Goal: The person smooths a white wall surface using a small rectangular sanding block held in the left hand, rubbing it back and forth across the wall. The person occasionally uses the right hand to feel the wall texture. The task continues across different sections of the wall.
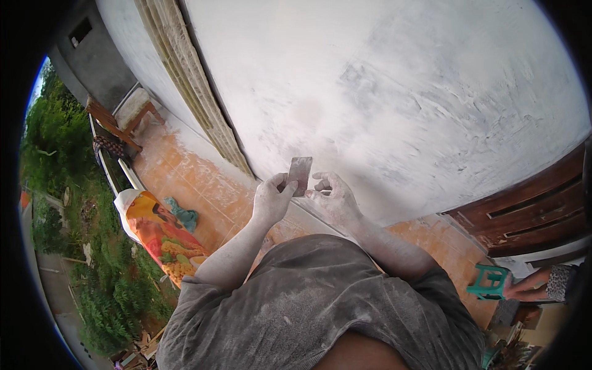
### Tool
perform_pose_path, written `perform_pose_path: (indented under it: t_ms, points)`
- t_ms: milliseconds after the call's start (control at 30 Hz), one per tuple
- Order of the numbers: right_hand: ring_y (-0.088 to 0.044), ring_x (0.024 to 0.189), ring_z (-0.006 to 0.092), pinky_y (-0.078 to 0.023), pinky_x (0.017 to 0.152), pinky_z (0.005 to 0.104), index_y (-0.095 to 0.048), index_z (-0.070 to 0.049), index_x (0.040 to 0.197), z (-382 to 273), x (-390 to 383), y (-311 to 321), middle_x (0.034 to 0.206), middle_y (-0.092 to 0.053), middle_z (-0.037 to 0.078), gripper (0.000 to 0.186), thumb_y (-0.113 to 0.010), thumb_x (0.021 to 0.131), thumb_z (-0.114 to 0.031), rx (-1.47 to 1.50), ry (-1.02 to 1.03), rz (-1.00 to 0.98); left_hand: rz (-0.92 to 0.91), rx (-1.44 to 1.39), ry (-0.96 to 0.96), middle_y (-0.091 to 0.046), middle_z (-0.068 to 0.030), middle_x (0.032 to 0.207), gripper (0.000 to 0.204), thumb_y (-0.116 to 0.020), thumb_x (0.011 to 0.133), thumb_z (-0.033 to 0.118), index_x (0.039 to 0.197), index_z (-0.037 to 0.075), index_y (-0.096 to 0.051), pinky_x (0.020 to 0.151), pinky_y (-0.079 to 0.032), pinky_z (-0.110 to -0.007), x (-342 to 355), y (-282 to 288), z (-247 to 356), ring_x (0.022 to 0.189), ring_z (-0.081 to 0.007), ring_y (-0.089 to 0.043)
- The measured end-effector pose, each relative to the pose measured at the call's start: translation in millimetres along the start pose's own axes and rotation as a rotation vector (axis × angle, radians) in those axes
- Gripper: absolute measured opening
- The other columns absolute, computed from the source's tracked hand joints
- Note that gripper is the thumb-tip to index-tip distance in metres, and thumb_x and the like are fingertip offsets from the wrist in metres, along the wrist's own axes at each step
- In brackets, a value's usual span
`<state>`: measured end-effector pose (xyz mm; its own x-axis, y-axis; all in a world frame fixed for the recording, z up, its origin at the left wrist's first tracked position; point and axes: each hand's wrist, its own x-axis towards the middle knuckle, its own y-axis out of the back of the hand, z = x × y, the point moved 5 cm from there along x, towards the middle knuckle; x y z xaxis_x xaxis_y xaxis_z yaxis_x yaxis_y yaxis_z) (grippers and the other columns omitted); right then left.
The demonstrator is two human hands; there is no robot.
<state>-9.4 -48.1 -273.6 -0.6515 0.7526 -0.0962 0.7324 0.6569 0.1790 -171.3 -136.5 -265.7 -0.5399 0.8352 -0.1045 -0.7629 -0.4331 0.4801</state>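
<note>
In front of the wall [382, 68], the left hand [272, 197] pinches a small flat grey piece [301, 171]; the right hand [338, 202], also before the wall, is loosely curled and seems empty. White covers most of the wall, so much appears done, but its right part shows grey streaks [425, 102], perhaps unfinished.

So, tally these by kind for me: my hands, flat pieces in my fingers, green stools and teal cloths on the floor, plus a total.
Hands: 2, your left hand and right hand
Flat piece: 1, held in the left hand
Green stool: 1
Teal cloth: 1
Total: 5
</note>
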Motion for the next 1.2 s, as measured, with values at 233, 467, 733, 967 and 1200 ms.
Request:
perform_pose_path:
  t_ms: [233,467,733,967,1200]
  points:
    - [-0.06,0.118,0.0216,-0.05,0.1,0.0381,-0.024,-0.006,0.159,-41,25,-15,0.119,-0.064,0.013,0.079,-0.067,0.093,-0.001,-0.222,0.318,0.011,-0.086,0.12,-0.027,-0.074,-0.0162,0.086,0.036,-0.07,0.092,0.029,0.113,0.001,-0.073,0.077,-0.053,-0.039,14,30,-14,0.081,-0.0279,-0.071]
    - [-0.041,0.146,0.0371,-0.039,0.118,0.0469,0.001,-0.013,0.165,-3,40,-55,0.161,-0.032,0.022,0.099,-0.064,0.093,0.002,-0.3,0.058,-0.166,-0.044,0.074,-0.064,-0.073,-0.0168,0.087,0.031,-0.071,0.091,0.025,0.113,0.004,-0.075,0.076,-0.054,-0.039,22,50,-35,0.081,-0.0276,-0.071]
    - [-0.059,0.127,0.0317,-0.049,0.105,0.04,-0.068,-0.01,0.115,-29,42,-38,0.136,-0.06,0.017,0.032,-0.072,0.086,0.004,-0.158,0.421,0.0,0.09,0.117,-0.491,-0.071,-0.0121,0.093,0.023,-0.078,0.082,0.01,0.104,0.003,-0.073,0.08,-0.054,-0.035,17,63,-18,0.091,-0.0257,-0.069]
    - [-0.066,0.114,0.0274,-0.056,0.088,0.0365,-0.073,-0.01,0.096,-62,4,-11,0.122,-0.068,0.012,0.034,-0.074,0.071,0.013,-0.407,0.912,0.248,0.401,-0.062,-0.714,-0.067,-0.0153,0.117,0.053,-0.087,0.068,0.0,0.115,0.004,-0.063,0.091,-0.054,-0.042,5,69,3,0.111,-0.0326,-0.065]
    - [-0.066,0.104,0.0195,-0.054,0.091,0.0332,-0.066,-0.004,0.11,-54,-20,19,0.109,-0.068,0.009,0.021,-0.072,0.091,0.002,-0.034,0.304,0.215,0.315,-0.089,-0.908,-0.063,-0.0183,0.128,0.057,-0.089,0.069,0.004,0.12,0.003,-0.063,0.095,-0.053,-0.043,-4,47,32,0.118,-0.0338,-0.062]
